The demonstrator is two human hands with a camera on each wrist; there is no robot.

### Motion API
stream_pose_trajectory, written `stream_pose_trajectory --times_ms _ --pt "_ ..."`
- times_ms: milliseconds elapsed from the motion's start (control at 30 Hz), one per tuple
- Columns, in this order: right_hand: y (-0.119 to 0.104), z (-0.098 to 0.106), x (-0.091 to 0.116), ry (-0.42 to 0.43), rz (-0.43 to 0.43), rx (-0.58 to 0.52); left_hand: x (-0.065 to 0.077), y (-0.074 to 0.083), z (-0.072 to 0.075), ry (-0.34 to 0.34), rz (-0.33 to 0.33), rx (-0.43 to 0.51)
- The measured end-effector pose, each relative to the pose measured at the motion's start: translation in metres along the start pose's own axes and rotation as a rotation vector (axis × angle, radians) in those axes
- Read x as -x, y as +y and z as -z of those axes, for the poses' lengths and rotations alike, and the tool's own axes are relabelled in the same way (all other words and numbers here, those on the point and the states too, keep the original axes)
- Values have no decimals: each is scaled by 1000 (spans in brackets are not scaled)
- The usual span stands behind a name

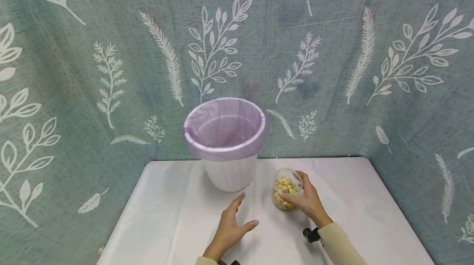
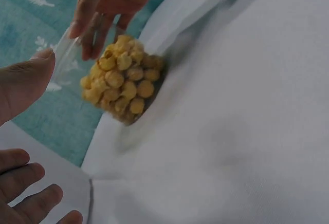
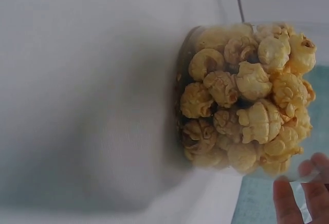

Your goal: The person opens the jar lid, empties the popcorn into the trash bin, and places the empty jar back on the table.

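Yellow popcorn [image 3: 252, 95] partly fills a clear jar [image 1: 278, 200] near the lined bin [image 1: 230, 172], probably light but slippery, best held near the rim [image 1: 286, 170], where the right hand [image 1: 310, 200] grips it, the left hand [image 1: 229, 227] spread.

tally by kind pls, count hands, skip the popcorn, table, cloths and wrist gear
Bin: 1
Liner: 1
Jar: 1
Hands: 2 (left hand, right hand)
Total: 5
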State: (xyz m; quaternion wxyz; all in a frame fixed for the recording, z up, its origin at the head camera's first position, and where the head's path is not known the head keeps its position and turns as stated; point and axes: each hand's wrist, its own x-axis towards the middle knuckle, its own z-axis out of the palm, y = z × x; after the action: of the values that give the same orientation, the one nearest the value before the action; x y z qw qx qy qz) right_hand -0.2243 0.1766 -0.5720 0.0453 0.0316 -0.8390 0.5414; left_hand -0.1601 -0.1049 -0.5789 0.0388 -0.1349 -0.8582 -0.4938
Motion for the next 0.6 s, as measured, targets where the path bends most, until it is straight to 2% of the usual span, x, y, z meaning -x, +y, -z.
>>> stream_pose_trajectory --times_ms 300,600 --pt "-4 -10 14 -13 55 8 -11 -11 -27 -28 11 37" --pt "-7 -18 29 -32 119 -20 -15 -22 -45 -47 -1 47"
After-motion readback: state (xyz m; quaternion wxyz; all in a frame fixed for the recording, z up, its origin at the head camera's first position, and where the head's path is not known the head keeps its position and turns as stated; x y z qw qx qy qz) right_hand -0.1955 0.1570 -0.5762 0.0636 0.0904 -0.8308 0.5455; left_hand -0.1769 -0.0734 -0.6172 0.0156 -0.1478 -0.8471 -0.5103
